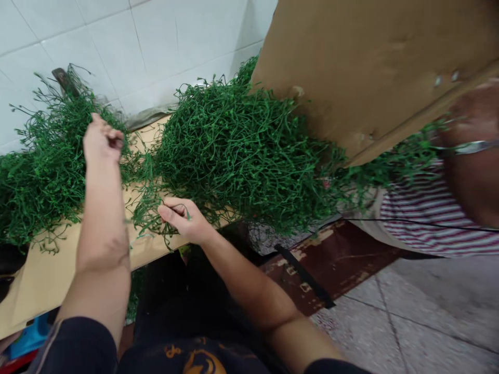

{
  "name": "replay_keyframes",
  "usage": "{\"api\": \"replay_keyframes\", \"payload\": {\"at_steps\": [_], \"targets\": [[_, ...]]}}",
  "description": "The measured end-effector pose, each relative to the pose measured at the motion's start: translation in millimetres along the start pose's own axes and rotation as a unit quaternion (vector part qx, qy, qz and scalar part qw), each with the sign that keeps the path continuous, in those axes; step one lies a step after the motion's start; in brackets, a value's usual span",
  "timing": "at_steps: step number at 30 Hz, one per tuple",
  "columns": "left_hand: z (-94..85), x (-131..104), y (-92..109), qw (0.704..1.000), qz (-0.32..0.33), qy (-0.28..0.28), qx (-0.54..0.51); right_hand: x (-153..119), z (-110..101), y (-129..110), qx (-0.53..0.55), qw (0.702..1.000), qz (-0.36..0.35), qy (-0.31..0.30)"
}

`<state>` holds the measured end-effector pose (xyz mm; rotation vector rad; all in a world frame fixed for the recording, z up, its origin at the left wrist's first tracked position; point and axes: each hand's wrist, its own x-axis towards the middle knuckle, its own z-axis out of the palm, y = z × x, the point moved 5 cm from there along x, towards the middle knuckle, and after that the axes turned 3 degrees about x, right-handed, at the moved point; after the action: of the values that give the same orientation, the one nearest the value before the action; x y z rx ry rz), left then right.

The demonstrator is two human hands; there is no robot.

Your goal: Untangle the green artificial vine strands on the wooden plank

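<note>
Over the left heap of thin green plant stems point(42, 176), my left hand point(103, 137) is closed with curled fingers; whether anything is inside them is hidden. My right hand point(183, 221) pinches a few green stems point(150, 215) between thumb and fingers, low at the near edge of a tan board point(50, 270). A larger heap of the same branching, small-tipped stems point(237, 150) lies just beyond and to the right of my right hand. Loose stems point(146, 169) are scattered on the board between the two heaps.
A big cardboard sheet point(362, 67) leans over the right end of the large heap. Behind it, at the right, another person's arm point(473, 156) and striped clothing point(436, 213) show. White wall tiles point(109, 52) stand behind, and a worn dark-red surface point(351, 254) is below.
</note>
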<state>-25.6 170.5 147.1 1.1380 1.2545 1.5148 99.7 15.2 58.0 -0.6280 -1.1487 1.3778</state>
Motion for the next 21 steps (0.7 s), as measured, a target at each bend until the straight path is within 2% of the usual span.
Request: {"api": "replay_keyframes", "payload": {"at_steps": [2,3,6,9,11,12,14,16,19,21], "targets": [[-4.8,7,10,0.997,0.058,-0.03,0.038,2,-9,6,0.047,0.998,0.008,0.044],[-1.2,2,15,0.992,0.095,-0.059,0.059,6,-15,8,0.075,0.994,0.008,0.075],[30.7,-34,17,0.964,0.157,-0.181,0.116,19,-26,11,0.106,0.986,0.006,0.127],[73.4,-82,20,0.906,0.202,-0.321,0.187,23,-25,14,0.096,0.986,0.022,0.137],[88.8,-102,24,0.879,0.202,-0.371,0.223,20,-26,16,0.102,0.983,0.035,0.145],[90.6,-107,27,0.873,0.2,-0.378,0.232,19,-27,17,0.109,0.982,0.038,0.149],[83.8,-111,32,0.868,0.208,-0.375,0.249,17,-30,15,0.128,0.98,0.035,0.149],[68.4,-111,29,0.853,0.223,-0.37,0.291,17,-34,12,0.144,0.977,0.029,0.151],[41.8,-113,8,0.8,0.231,-0.371,0.41,19,-41,9,0.149,0.974,0.031,0.169],[25.9,-114,-6,0.771,0.229,-0.346,0.483,21,-43,8,0.142,0.973,0.033,0.178]]}}
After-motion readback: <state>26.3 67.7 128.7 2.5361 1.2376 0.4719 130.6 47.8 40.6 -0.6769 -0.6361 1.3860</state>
